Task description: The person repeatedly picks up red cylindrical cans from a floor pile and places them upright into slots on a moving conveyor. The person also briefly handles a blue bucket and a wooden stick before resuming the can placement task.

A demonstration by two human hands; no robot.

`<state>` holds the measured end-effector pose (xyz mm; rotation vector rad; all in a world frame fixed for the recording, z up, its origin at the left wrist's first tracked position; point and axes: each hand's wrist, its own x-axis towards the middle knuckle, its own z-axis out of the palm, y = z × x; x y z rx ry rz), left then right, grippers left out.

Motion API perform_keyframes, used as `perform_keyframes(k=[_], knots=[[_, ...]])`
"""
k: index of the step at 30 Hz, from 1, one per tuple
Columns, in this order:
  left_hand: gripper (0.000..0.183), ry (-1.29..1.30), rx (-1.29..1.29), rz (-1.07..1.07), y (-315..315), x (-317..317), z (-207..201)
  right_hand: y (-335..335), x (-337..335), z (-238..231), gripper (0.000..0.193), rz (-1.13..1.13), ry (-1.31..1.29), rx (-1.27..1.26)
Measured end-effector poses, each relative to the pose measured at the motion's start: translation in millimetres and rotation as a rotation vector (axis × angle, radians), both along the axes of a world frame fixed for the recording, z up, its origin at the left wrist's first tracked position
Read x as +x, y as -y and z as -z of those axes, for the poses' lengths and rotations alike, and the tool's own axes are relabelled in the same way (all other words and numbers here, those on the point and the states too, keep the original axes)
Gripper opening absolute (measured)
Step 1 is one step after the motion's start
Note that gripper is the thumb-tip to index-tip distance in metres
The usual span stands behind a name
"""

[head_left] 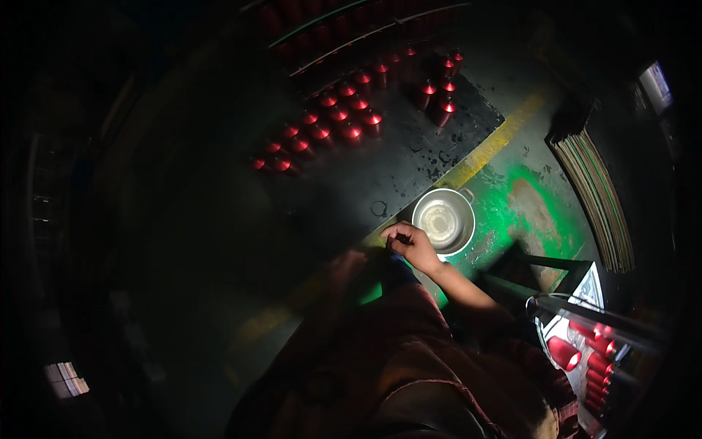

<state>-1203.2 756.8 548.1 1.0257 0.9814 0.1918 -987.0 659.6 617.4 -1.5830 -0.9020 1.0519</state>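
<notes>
My right hand (411,244) hovers just left of a round metal pot (444,250), apart from it as far as I can see. Its fingers are loosely bent and spread a little, and nothing shows in them. The pot has a loop handle, a pale inside and no lid. In deep shadow to the left, my left hand (346,265) is a faint blur, so its fingers cannot be made out. Beyond both hands, several shiny red cylinders with tapered tops (352,132) stand upright in rows on a dark platform (344,186).
A smaller group of red cylinders (447,107) stands at the platform's far right. A yellow floor stripe (486,152) runs along its edge. At right are stacked flat sheets (596,194) and a metal frame (559,265). More red cylinders (598,373) lie at lower right.
</notes>
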Motion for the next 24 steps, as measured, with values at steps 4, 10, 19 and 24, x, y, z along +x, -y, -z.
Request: perform_keyframes(k=[4, 10, 19, 24], knots=[[0.04, -0.199, 0.073, -0.158, -53.8, -17.8, 41.3, -56.5, 72.1, 19.8, 0.03, -0.051, 0.075, -0.018], [0.046, -0.542, 0.218, -0.127, -114.2, -46.8, 68.5, -102.5, 118.2, 54.3, 0.039, -0.072, 0.093, -0.137], [0.064, -0.646, 0.875, 0.092, -294.0, 14.4, 190.8, -229.1, 139.8, 187.6, 0.069, -0.07, 0.568, -0.1], [0.067, -0.834, 1.277, 0.025, -384.8, 62.3, 264.3, -329.6, 154.8, 270.8, 0.072, -0.05, 0.742, -0.125]])
